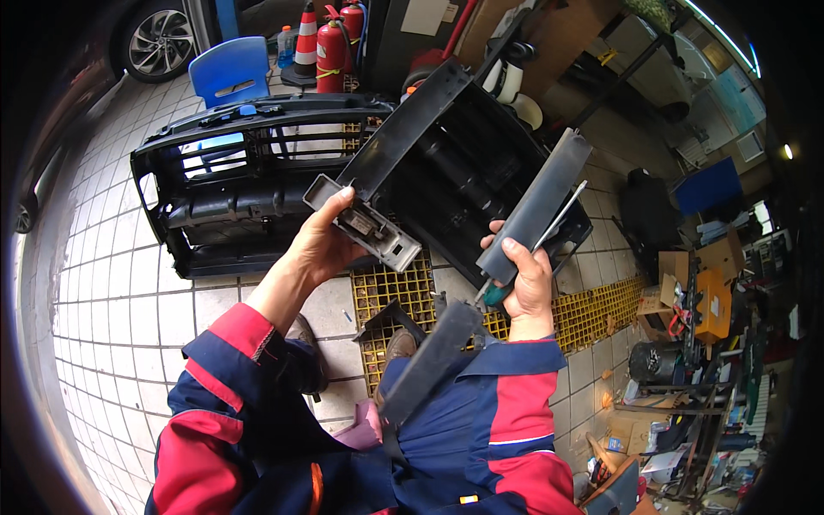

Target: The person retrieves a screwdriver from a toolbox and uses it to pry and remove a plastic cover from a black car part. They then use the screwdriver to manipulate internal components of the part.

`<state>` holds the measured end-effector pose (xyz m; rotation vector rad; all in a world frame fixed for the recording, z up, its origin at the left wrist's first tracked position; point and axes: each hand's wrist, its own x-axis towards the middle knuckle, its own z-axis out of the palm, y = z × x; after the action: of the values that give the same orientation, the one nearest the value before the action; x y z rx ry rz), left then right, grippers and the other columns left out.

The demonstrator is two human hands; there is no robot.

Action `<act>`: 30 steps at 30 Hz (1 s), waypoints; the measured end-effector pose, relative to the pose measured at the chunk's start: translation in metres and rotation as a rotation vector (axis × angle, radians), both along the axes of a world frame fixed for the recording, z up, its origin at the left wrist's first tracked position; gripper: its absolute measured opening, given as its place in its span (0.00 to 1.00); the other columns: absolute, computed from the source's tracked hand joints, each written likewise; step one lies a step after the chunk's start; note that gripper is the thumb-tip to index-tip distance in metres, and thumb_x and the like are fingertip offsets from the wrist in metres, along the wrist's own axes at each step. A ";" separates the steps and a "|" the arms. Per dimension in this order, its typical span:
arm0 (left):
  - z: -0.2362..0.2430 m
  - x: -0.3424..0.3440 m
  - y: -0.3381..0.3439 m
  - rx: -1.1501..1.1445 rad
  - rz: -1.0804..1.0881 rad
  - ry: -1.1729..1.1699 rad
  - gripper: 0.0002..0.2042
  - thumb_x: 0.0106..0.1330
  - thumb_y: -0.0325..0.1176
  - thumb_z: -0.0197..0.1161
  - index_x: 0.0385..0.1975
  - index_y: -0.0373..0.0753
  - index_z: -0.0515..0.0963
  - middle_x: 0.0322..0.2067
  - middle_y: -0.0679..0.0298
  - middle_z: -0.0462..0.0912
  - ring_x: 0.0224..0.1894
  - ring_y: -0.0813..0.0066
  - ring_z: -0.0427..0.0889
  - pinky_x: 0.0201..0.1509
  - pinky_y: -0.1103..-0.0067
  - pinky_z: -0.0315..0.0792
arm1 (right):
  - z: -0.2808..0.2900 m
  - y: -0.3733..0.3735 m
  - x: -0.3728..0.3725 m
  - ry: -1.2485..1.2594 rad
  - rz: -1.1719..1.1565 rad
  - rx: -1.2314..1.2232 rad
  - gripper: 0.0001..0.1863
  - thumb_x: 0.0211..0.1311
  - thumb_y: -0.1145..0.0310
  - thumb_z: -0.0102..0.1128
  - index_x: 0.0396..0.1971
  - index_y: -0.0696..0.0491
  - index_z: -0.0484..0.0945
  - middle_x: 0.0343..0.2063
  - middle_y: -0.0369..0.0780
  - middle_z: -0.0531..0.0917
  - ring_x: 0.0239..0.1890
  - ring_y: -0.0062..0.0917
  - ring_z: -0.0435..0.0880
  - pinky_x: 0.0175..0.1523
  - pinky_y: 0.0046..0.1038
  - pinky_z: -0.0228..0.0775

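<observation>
My left hand (322,245) grips a small grey plastic housing (399,251), with the thumb on top and a recessed, rusty-looking part in its middle. In my right hand (530,287) are a long dark grey plastic strip (541,193) and a screwdriver (562,215) with a green handle. The screwdriver's shaft points up and away along the strip. Behind both hands rests a large black plastic frame (421,116), tilted, its inside dark. Whether the grey housing touches that frame I cannot tell. Another dark strip (433,360) lies across my lap.
A black slatted car front panel (249,202) sits at the left on the tiled floor, before a blue chair (230,70). Fire extinguishers (331,56) and a traffic cone (305,43) stand behind. Yellow grating (601,313) crosses the floor; cluttered shelves and boxes (657,318) line the right.
</observation>
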<state>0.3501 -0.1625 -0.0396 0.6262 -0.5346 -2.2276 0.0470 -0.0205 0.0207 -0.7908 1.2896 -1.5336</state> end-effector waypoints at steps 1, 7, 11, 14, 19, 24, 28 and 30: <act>0.002 0.002 -0.004 -0.016 0.020 -0.002 0.29 0.71 0.52 0.74 0.63 0.42 0.76 0.54 0.61 0.87 0.58 0.62 0.87 0.70 0.51 0.78 | -0.007 -0.001 0.001 0.056 -0.025 -0.033 0.24 0.66 0.63 0.70 0.58 0.59 0.82 0.43 0.44 0.90 0.38 0.21 0.90 0.31 0.19 0.75; 0.011 0.008 -0.010 -0.066 -0.010 0.118 0.34 0.69 0.61 0.73 0.64 0.43 0.77 0.53 0.58 0.88 0.59 0.55 0.87 0.70 0.49 0.77 | -0.045 0.003 -0.029 0.087 -0.024 0.207 0.23 0.70 0.64 0.71 0.61 0.56 0.82 0.46 0.43 0.91 0.35 0.17 0.87 0.28 0.17 0.70; 0.018 0.001 -0.008 -0.049 -0.117 0.197 0.38 0.70 0.74 0.60 0.61 0.44 0.81 0.47 0.57 0.89 0.54 0.53 0.89 0.67 0.45 0.78 | -0.063 0.010 -0.039 0.727 -0.333 0.447 0.27 0.65 0.60 0.78 0.56 0.62 0.83 0.43 0.42 0.89 0.38 0.21 0.87 0.37 0.22 0.76; 0.022 -0.004 -0.003 -0.013 -0.161 0.243 0.39 0.72 0.76 0.54 0.58 0.42 0.82 0.43 0.57 0.89 0.46 0.55 0.89 0.60 0.47 0.81 | -0.052 0.009 -0.020 0.815 -0.525 0.253 0.22 0.68 0.66 0.76 0.55 0.64 0.83 0.37 0.40 0.87 0.33 0.20 0.85 0.39 0.24 0.78; 0.023 -0.003 0.003 -0.028 -0.219 0.070 0.40 0.73 0.77 0.53 0.54 0.39 0.84 0.43 0.58 0.91 0.44 0.61 0.90 0.55 0.57 0.84 | -0.006 -0.003 0.061 0.020 -0.087 -0.188 0.18 0.71 0.65 0.76 0.54 0.58 0.84 0.40 0.40 0.89 0.21 0.11 0.73 0.24 0.15 0.68; 0.023 -0.005 0.017 -0.121 -0.293 -0.227 0.40 0.76 0.75 0.51 0.55 0.39 0.82 0.44 0.62 0.89 0.42 0.73 0.88 0.46 0.71 0.83 | 0.011 -0.025 0.128 0.014 -0.091 -0.144 0.14 0.68 0.65 0.79 0.45 0.53 0.83 0.33 0.32 0.83 0.20 0.12 0.74 0.21 0.18 0.68; 0.030 -0.004 0.025 -0.162 -0.393 -0.181 0.37 0.73 0.70 0.61 0.62 0.39 0.80 0.50 0.62 0.89 0.45 0.73 0.87 0.47 0.71 0.81 | 0.008 -0.036 0.126 -0.048 -0.212 -0.113 0.10 0.72 0.64 0.75 0.41 0.49 0.80 0.32 0.32 0.82 0.22 0.13 0.73 0.23 0.19 0.68; 0.035 -0.001 0.029 -0.340 -0.319 -0.208 0.36 0.68 0.58 0.76 0.65 0.36 0.77 0.51 0.61 0.89 0.46 0.74 0.87 0.50 0.73 0.81 | 0.005 -0.039 0.117 -0.096 -0.223 -0.110 0.10 0.73 0.63 0.74 0.42 0.48 0.79 0.33 0.32 0.81 0.23 0.13 0.73 0.24 0.19 0.68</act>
<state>0.3488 -0.1338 -0.0046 0.6291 -1.1611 -2.2953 0.1641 -0.0590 0.0255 -0.6499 1.2643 -1.8108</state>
